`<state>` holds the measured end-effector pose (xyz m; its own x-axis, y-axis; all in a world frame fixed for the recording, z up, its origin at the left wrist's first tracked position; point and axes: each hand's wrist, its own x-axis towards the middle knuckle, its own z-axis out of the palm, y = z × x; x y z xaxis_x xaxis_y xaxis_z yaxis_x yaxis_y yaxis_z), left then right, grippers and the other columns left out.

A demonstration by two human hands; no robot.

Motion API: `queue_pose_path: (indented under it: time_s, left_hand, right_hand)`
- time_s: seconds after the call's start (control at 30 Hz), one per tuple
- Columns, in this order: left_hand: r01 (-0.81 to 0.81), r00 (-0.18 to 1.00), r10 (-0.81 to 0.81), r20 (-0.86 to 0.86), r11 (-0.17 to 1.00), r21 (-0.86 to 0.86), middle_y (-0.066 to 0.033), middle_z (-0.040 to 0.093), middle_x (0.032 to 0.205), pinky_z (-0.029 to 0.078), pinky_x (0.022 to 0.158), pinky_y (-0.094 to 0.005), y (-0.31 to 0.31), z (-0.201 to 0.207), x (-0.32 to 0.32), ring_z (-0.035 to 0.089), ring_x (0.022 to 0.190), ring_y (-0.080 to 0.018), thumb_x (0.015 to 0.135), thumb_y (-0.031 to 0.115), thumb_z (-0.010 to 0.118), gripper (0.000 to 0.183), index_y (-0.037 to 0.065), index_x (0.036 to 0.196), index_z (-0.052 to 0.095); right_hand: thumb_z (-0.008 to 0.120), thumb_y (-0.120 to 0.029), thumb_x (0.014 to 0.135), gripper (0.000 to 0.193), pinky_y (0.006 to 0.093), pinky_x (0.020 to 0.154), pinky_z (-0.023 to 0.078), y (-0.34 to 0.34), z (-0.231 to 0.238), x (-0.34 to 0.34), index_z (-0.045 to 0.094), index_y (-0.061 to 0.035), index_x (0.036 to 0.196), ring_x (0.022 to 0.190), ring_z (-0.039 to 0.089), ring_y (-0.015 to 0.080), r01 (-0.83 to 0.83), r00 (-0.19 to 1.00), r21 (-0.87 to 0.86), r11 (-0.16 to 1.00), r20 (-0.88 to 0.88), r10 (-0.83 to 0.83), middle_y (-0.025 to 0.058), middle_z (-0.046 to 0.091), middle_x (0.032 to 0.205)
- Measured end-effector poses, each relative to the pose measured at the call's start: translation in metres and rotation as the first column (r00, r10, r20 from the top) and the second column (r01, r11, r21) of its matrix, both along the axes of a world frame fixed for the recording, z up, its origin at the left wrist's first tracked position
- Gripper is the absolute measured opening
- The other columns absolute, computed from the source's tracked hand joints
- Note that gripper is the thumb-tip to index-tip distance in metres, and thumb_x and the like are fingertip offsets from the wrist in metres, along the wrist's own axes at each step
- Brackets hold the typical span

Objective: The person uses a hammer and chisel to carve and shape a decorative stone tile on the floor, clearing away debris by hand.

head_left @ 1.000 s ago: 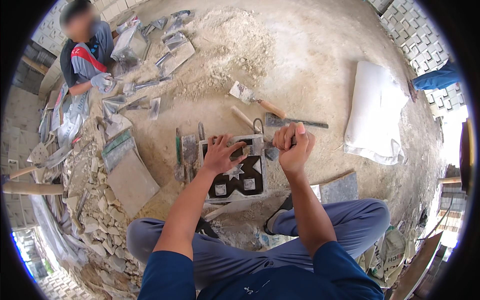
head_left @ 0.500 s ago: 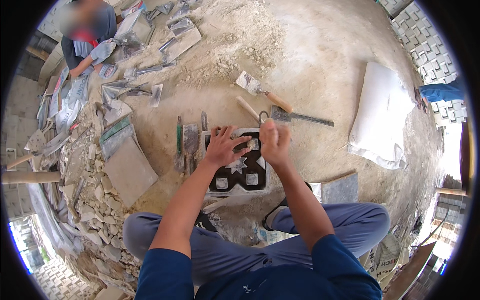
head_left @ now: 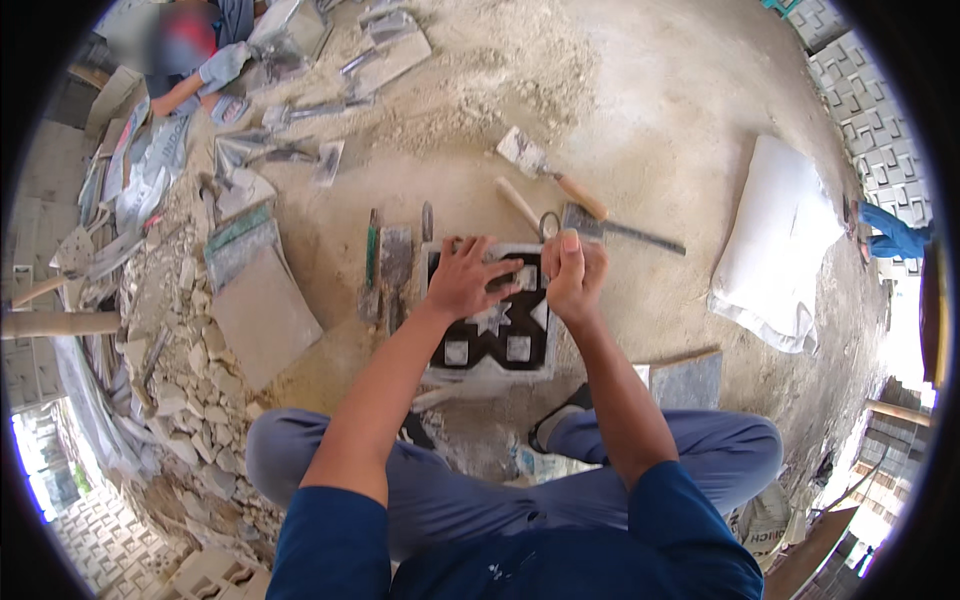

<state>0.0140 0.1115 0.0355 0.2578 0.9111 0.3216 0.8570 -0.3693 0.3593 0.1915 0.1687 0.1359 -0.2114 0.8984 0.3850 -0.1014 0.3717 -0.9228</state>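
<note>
Between my feet lies a rectangular patterned block (head_left: 488, 376) with a pale frame, dark recesses, light squares and a star in the middle. My left hand (head_left: 466, 282) rests over its upper left part, fingers spread and one reaching toward the upper right square. My right hand (head_left: 577, 278) is closed in a fist at the block's upper right edge, thumb on top. Whatever it grips is hidden. A metal ring (head_left: 549, 226) shows just beyond that fist; whether it joins anything in the hand is unclear.
Beyond the block lie a trowel (head_left: 578, 197) with a wooden handle and a dark flat blade tool (head_left: 640, 237). Narrow tools (head_left: 395, 260) lie to the left, near flat plates (head_left: 265, 325) and rubble (head_left: 205, 400). A white sack (head_left: 765, 245) lies right. A co-worker (head_left: 190, 60) sits far left.
The whole view has shifted slightly, with the floor things now a little farther right. My right fist has turned so its thumb shows on top. The left hand stays spread on the block.
</note>
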Motion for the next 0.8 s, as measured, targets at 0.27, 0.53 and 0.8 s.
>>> queue_pose_path:
  time_s: [0.27,0.53,0.8]
  left_hand:
    - [0.007,1.0,-0.007,0.012,1.0,0.031,-0.0068,0.057,0.125,0.034,0.105,-0.0523,0.009,0.001,0.001,0.058,0.118,-0.0277,0.084,0.052,0.077,0.038,0.036,0.119,0.074]
    - [0.01,1.0,-0.011,0.029,0.999,0.035,-0.0074,0.057,0.126,0.035,0.105,-0.0519,0.006,0.0,0.003,0.057,0.118,-0.0282,0.084,0.052,0.077,0.039,0.037,0.12,0.074]
    - [0.022,0.999,-0.023,0.028,0.998,0.052,-0.0067,0.058,0.125,0.035,0.103,-0.0511,0.006,0.005,0.009,0.058,0.116,-0.0277,0.085,0.051,0.076,0.036,0.038,0.119,0.074]
  right_hand:
    - [0.046,-0.03,0.11,0.058,0.0331,0.046,0.027,0.004,-0.014,0.016,0.042,-0.0015,0.06,0.049,0.038,0.0103,0.029,0.981,-0.091,0.995,-0.189,-0.046,-0.0017,0.042,0.053]
    - [0.039,-0.033,0.111,0.056,0.0301,0.046,0.029,0.006,-0.012,0.014,0.04,-0.0071,0.061,0.049,0.039,0.0099,0.051,0.999,-0.057,0.997,-0.017,-0.052,0.0007,0.044,0.054]
    - [0.044,-0.031,0.111,0.058,0.0289,0.046,0.027,0.011,-0.032,0.02,0.042,-0.0049,0.06,0.05,0.039,0.0063,0.091,0.982,-0.086,0.992,-0.155,-0.104,-0.0022,0.044,0.053]
